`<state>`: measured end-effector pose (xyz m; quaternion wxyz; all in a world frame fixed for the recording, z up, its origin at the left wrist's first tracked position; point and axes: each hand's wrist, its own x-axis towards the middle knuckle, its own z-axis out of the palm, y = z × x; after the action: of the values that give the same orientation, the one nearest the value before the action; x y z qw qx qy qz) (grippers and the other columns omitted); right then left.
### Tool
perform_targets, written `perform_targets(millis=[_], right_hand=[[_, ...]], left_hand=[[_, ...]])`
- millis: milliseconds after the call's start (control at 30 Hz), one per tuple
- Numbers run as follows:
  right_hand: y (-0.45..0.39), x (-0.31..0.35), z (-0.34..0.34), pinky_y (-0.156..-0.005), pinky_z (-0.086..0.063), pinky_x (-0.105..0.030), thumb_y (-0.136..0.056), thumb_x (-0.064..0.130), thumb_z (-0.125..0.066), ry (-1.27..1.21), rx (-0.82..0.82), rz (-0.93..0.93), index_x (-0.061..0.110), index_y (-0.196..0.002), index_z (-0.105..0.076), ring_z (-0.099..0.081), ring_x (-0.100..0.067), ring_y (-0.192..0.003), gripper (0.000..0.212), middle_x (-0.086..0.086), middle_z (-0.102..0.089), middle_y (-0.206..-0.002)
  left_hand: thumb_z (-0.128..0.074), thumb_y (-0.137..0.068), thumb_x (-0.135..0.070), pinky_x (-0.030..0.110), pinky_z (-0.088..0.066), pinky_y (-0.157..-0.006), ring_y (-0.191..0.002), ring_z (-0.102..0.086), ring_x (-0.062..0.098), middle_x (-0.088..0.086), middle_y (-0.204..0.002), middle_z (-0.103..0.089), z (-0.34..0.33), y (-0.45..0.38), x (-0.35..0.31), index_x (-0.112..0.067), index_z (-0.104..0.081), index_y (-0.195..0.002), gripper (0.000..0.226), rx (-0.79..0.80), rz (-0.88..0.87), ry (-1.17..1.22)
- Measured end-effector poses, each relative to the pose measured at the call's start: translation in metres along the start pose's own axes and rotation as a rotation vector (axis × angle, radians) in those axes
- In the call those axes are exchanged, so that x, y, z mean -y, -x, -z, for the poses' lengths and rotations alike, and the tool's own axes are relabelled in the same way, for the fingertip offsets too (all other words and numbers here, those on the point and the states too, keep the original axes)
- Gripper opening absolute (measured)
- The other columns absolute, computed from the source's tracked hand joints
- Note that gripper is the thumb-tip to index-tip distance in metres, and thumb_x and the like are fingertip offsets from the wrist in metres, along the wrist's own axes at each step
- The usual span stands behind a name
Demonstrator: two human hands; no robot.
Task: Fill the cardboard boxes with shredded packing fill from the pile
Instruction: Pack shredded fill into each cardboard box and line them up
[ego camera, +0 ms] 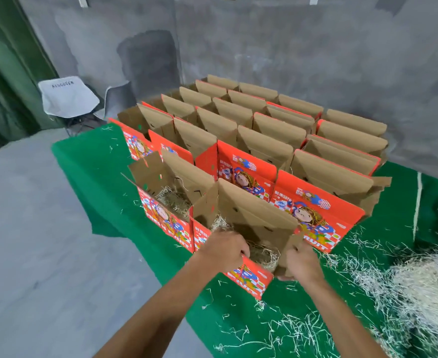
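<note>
A red printed cardboard box [249, 213] stands open at the near edge of the green table, with pale shredded fill [262, 254] in its bottom. My left hand [225, 248] grips the box's near front wall. My right hand [302, 262] grips the box's right side flap. A second open box [166, 200] to its left also holds shredded fill. Behind them stand several rows of open boxes [264, 140] with brown flaps up. The pile of shredded fill [424, 288] lies on the table at the right.
The green cloth table [88, 161] ends at its left edge above a grey floor. Loose shreds [290, 329] are scattered over the near cloth. A white folding chair [68, 96] stands at the back left by a green curtain, with a grey wall behind.
</note>
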<state>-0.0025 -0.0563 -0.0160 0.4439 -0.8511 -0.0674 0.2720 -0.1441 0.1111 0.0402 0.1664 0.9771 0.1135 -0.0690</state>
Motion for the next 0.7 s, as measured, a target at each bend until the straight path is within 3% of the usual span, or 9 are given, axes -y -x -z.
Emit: perform_targets(millis=[200,467,600,700], right_hand=[[-0.002,0.039,-0.077,-0.054,-0.062,-0.039,-0.103,0.011,-0.046,-0.138,0.077,0.025,0.018,-0.105,-0.050,-0.074,-0.027,-0.059,0.008,-0.012,-0.062,-0.101],[-0.015,0.099,-0.186,-0.053,-0.061,-0.038,-0.101,0.014,-0.049,-0.279,0.098,0.057,0.021,-0.095,-0.053,-0.074,-0.025,-0.059,0.010,-0.012,-0.065,-0.097],[-0.031,0.125,-0.229,-0.053,-0.061,-0.039,-0.102,0.013,-0.047,-0.339,0.134,-0.009,0.014,-0.112,-0.050,-0.073,-0.028,-0.057,0.010,-0.014,-0.062,-0.100],[-0.040,0.144,-0.251,-0.055,-0.061,-0.038,-0.105,0.019,-0.043,-0.439,0.201,-0.065,0.026,-0.123,-0.044,-0.074,-0.027,-0.066,0.019,-0.013,-0.060,-0.107]], left_hand=[[-0.059,-0.088,-0.016,0.044,-0.017,-0.122,-0.102,-0.064,0.011,-0.010,-0.108,-0.072,0.013,0.013,0.071,-0.030,-0.072,-0.113,0.032,-0.051,0.171,-0.127],[-0.052,-0.087,-0.018,0.050,-0.003,-0.123,-0.115,-0.058,0.018,-0.004,-0.109,-0.070,0.032,0.026,0.148,-0.026,-0.068,-0.111,0.030,-0.061,0.247,-0.183],[-0.054,-0.083,-0.021,0.055,-0.006,-0.121,-0.115,-0.055,0.022,0.000,-0.103,-0.070,0.040,0.030,0.172,-0.024,-0.069,-0.108,0.029,-0.070,0.244,-0.195],[-0.049,-0.089,-0.030,0.055,-0.009,-0.120,-0.114,-0.055,0.024,0.001,-0.103,-0.069,0.043,0.030,0.184,-0.021,-0.069,-0.103,0.026,-0.063,0.247,-0.234]])
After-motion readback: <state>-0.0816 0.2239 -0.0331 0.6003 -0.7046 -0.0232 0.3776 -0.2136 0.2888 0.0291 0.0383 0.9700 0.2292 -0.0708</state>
